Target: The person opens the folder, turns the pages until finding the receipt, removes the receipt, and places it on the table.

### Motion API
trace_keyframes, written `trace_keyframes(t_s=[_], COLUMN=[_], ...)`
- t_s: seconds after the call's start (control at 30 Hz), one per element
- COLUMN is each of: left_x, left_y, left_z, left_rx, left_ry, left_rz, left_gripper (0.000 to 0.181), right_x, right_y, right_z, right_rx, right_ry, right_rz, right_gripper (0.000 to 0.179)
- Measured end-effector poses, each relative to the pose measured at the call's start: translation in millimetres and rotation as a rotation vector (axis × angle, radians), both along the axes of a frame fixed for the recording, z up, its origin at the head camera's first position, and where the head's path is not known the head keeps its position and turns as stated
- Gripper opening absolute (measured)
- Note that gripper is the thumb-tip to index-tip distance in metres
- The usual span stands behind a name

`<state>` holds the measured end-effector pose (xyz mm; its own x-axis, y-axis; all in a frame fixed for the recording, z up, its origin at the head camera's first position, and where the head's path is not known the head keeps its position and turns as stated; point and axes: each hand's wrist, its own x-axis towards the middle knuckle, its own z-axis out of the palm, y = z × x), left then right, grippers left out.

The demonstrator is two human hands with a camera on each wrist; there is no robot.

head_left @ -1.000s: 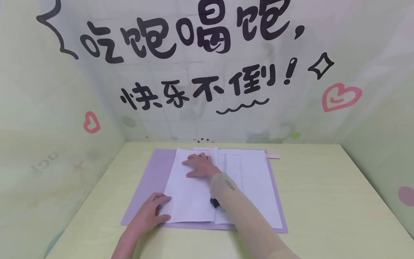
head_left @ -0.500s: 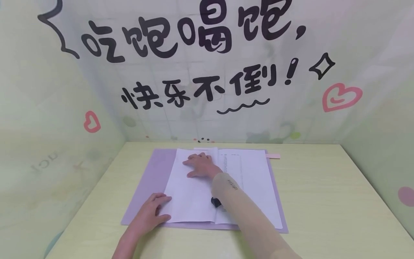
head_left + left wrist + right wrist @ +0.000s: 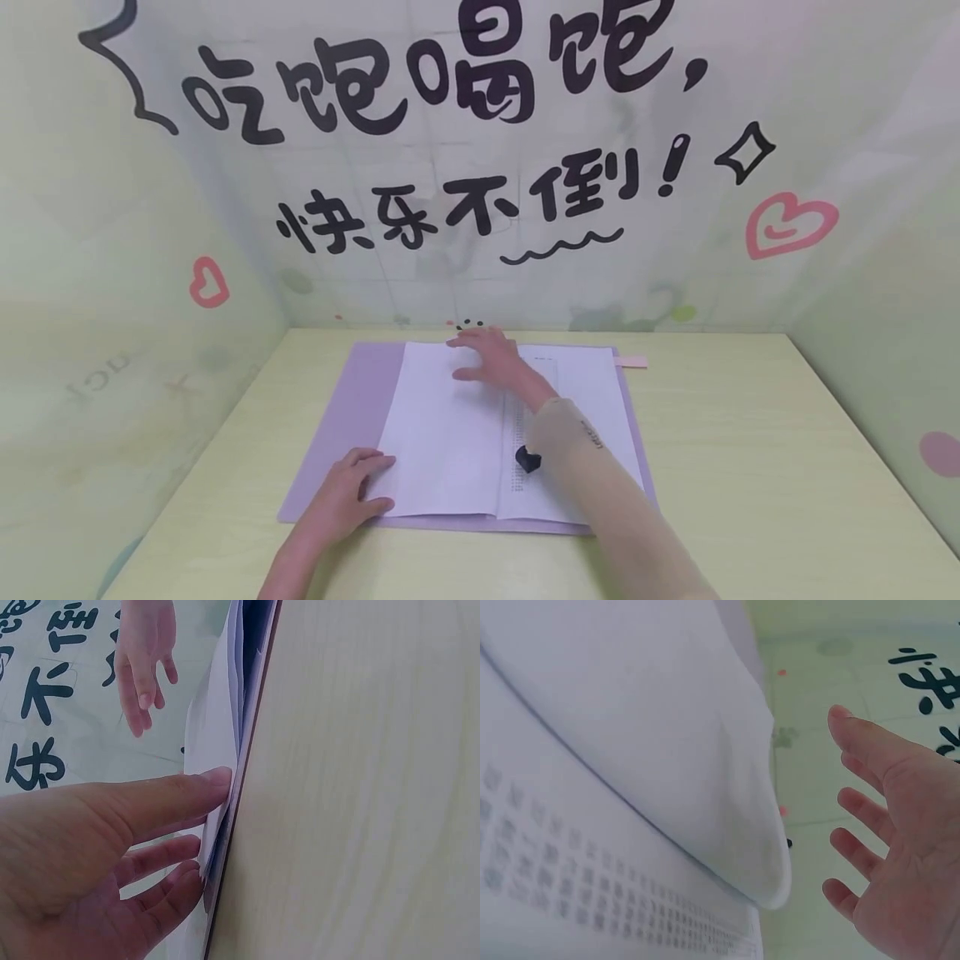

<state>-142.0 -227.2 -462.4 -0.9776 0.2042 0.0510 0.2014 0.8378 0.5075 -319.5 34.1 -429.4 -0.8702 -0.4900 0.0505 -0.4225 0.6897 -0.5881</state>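
folder (image 3: 337, 433) lilac; pages (image 3: 442, 442) white, r. one w/ cols of tiny grey print (image 3: 517, 473). tab (image 3: 632, 362) off folder's r. edge pale pink. table (image 3: 787, 467) pale yellow, faint wood grain. sleeve (image 3: 622, 508) beige, sm. dk lettering (image 3: 592, 434). wall (image 3: 450, 296) past table's far edge pale grey-green w/ blk writing (image 3: 474, 188), pink hearts (image 3: 753, 237).

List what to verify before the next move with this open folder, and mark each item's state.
1. Folder open on the table: ok.
2. Left hand touching the left page at its edge: ok.
3. Right hand clear of the paper: ok, a gap shows.
4. Left page flat by the fold: not ok, it bulges.
5. Printed page uncovered: not ok, the sleeve crosses it.
6. Pages bound in: cannot tell.
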Motion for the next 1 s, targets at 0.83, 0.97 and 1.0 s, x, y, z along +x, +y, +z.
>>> trace_keyframes(t_s=[0.83,0.97,1.0], left_x=[2.8,2.3,1.9], left_y=[0.1,-0.3,-0.3], left_z=[0.9,1.4,1.0], left_rx=[-0.015,-0.019,-0.022], left_ry=[-0.010,-0.006,-0.003], left_rz=[-0.005,-0.010,-0.010], left_gripper=[0.056,0.056,0.056], right_x=[12.0,14.9,15.7], right_y=[151,167,170], right_z=[-0.8,-8.6,-10.3], right_rx=[-0.170,-0.181,-0.188], right_ry=[0.038,0.031,0.027], right_rz=[-0.192,-0.201,-0.200], right_gripper=[0.055,0.055,0.056])
